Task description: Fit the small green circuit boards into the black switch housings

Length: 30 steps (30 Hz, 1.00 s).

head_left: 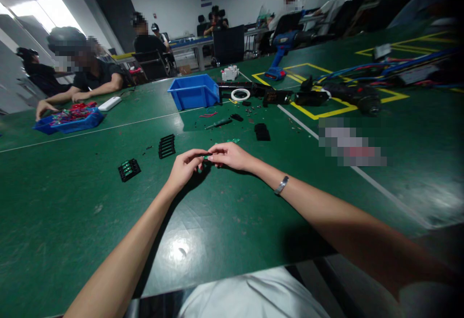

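Note:
My left hand (185, 167) and my right hand (232, 156) meet over the green table (90, 211), fingertips pinched together on a small dark part with green on it (206, 158). Most of that part is hidden by my fingers. A silver bracelet (282, 185) sits on my right wrist. Two black slotted holders lie to the left: one (129, 169) with green pieces in it, the other (166, 146) nearer my hands. A small green piece (235, 140) lies just beyond my right hand.
A blue bin (194, 92), a screwdriver (219, 123), a black block (262, 132), a tape roll (240, 94) and power tools (340, 94) lie farther back. A person at the left rests hands by a blue tray (68, 120). More people sit behind.

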Each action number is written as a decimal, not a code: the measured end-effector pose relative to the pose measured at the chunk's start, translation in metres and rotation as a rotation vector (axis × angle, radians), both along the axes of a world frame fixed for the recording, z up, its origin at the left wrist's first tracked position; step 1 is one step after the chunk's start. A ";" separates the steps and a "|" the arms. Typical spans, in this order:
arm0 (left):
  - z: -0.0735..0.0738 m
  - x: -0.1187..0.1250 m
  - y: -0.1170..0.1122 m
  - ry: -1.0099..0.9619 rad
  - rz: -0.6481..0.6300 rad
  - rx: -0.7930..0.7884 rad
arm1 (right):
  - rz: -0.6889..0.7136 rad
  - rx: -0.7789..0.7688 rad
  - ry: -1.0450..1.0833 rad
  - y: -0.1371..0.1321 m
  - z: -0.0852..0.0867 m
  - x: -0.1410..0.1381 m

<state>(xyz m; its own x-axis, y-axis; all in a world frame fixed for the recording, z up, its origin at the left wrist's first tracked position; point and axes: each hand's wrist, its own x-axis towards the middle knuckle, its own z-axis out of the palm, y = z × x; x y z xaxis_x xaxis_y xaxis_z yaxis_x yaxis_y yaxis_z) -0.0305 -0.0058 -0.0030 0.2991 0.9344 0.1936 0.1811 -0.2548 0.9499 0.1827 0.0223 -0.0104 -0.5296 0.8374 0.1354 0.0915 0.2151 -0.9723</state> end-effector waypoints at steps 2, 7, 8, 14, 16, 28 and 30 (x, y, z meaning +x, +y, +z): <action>0.000 0.000 0.000 -0.001 -0.002 0.000 | 0.000 0.000 0.001 0.000 0.000 0.000; 0.000 -0.001 0.000 0.001 -0.007 -0.002 | -0.017 -0.005 0.002 -0.002 0.001 -0.001; 0.000 -0.001 0.000 0.001 -0.007 -0.002 | -0.020 -0.006 0.001 -0.002 0.002 -0.002; 0.000 0.000 0.000 0.002 -0.006 0.006 | -0.028 -0.011 -0.004 -0.003 0.004 -0.002; 0.000 0.000 0.000 0.002 -0.007 0.006 | -0.029 -0.012 -0.005 -0.003 0.004 -0.002; 0.000 0.000 0.001 0.002 -0.013 0.009 | -0.029 -0.006 -0.005 -0.002 0.002 -0.002; -0.001 -0.001 0.001 0.003 -0.013 0.010 | -0.033 -0.005 0.002 -0.002 0.002 -0.002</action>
<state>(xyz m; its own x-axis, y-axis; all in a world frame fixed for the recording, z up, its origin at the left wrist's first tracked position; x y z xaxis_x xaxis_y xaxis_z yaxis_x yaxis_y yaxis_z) -0.0313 -0.0044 -0.0039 0.3115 0.9285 0.2020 0.1803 -0.2664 0.9468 0.1807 0.0201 -0.0087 -0.5014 0.8551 0.1319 0.0970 0.2071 -0.9735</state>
